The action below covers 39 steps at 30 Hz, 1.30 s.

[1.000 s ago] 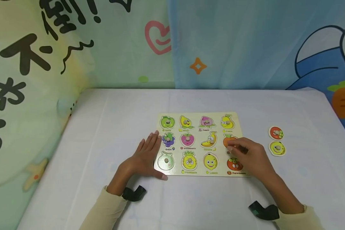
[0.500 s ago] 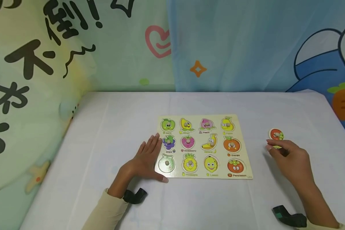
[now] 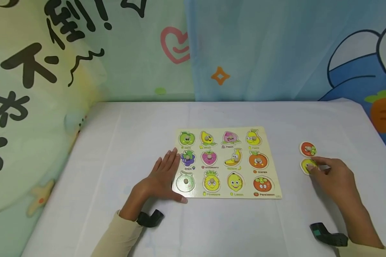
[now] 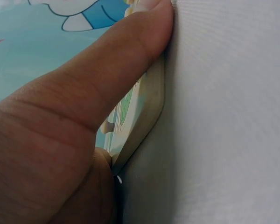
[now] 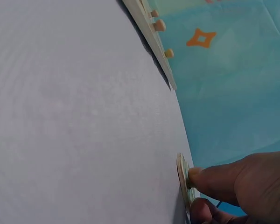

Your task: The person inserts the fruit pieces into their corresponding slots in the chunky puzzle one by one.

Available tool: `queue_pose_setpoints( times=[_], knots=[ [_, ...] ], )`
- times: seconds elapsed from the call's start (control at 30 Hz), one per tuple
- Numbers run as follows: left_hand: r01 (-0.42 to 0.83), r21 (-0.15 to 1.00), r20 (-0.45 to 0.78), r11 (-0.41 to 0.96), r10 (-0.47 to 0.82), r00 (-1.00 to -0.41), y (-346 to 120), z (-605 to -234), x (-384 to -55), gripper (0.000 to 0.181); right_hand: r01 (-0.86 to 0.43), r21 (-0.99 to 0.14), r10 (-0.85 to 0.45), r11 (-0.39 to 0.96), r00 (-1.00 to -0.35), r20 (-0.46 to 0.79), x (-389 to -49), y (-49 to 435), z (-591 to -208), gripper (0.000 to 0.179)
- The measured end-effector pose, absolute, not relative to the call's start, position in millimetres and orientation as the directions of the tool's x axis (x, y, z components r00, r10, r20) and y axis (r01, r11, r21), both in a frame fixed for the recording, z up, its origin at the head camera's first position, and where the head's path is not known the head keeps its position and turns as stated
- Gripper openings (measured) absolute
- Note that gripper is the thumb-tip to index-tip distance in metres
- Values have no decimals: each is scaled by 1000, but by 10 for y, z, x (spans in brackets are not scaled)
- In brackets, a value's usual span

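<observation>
A cream wooden fruit puzzle board [image 3: 223, 167] with knobbed pieces lies on the table. My left hand [image 3: 162, 175] rests along its left edge, fingers straight, the thumb at the near corner. In the left wrist view the thumb [image 4: 107, 65] lies along the board's side [image 4: 142, 112]. Right of the board, my right hand [image 3: 336, 178] pinches the knob of a round yellow-green smiling puzzle piece [image 3: 305, 166]. The right wrist view has this piece [image 5: 183, 179] edge-on, with thumb and finger at its knob. Just behind it lies a round red puzzle piece [image 3: 307, 149] with a green detail.
White cloth covers the table [image 3: 135, 135]. A printed curtain [image 3: 260, 50] hangs behind it, and another printed backdrop [image 3: 35, 107] stands on the left. A black wrist mount [image 3: 150, 218] sits by the left sleeve, and another black mount [image 3: 328, 235] by the right.
My right hand has moved right, from the orange piece on the board to the loose yellow-green piece, whose knob it now pinches. My left hand has stayed on the board.
</observation>
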<state>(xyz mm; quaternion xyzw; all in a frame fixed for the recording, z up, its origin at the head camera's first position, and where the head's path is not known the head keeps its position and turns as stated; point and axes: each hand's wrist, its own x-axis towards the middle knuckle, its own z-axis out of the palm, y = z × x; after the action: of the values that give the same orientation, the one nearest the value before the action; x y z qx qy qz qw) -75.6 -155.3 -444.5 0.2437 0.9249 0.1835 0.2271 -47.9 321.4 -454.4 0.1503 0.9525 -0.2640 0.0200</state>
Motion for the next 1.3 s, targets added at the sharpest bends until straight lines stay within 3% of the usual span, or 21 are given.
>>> queue_pose_setpoints(
  times=[0.43,0.77,1.3],
  knots=[
    [377,450,-319,809,540,-778,-1556,-4470,-757,139,235,-466,220,853,-972,-87,-475,3186,-4545,32],
    [379,429,-341,820,536,-772,-1542,-4475,-768,139,20,-533,89,846,-991,104,-407,2909,-4303,26],
    [370,447,-338,815,537,-773,-1556,-4438,-764,139,-219,-579,-96,786,-967,235,-398,2465,-4328,22]
  ],
)
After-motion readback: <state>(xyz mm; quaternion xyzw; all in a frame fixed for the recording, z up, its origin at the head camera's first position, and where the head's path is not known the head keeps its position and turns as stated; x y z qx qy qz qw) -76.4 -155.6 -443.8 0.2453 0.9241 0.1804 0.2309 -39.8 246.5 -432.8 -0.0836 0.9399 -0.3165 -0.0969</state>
